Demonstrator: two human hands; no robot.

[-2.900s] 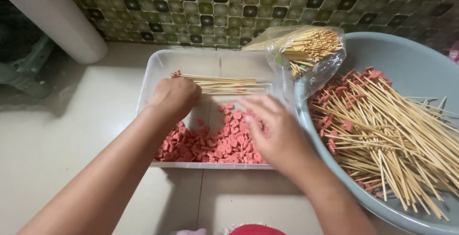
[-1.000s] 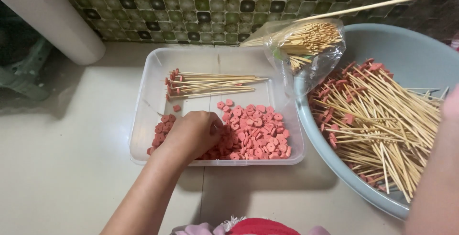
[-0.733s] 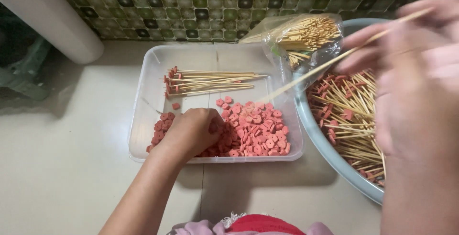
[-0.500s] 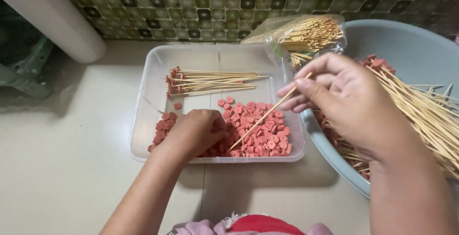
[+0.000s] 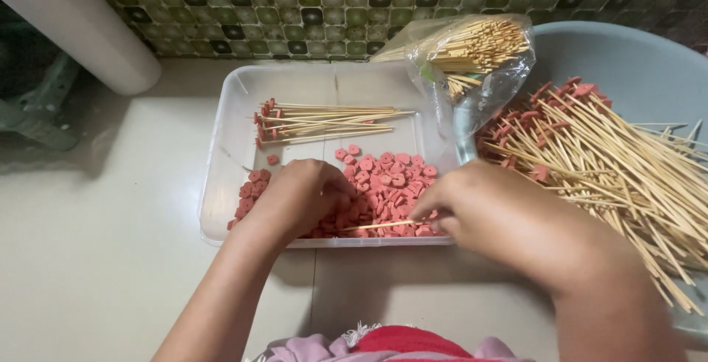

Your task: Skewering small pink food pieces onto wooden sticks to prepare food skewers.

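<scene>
Left hand rests in the clear plastic tray, fingers curled down into the heap of pink-red sausage slices; whether they pinch a slice I cannot tell, the back of the hand covers them. Right hand sits at the tray's near right corner, fingers pinched narrow on a bare bamboo skewer.

Skewer lies nearly flat just above the slices, long axis running left-right across the tray's near edge. Its free tip points left, toward the left hand's fingers; the butt end disappears into the right hand. No slice shows on the visible length.

Progress, as a judgement: well along but not finished.
- Done: a large pile of loaded skewers fills the grey basin at right, red ends mostly toward the tray. A small bundle of loaded skewers lies at the far end of the tray, long axis left-right, red ends to the left.
- Left: a broad layer of loose slices covers the near half of the tray. A clear bag of unused skewers leans between tray and basin, still fairly full.

Everything sits on a pale tiled floor, against a green mosaic wall.
</scene>
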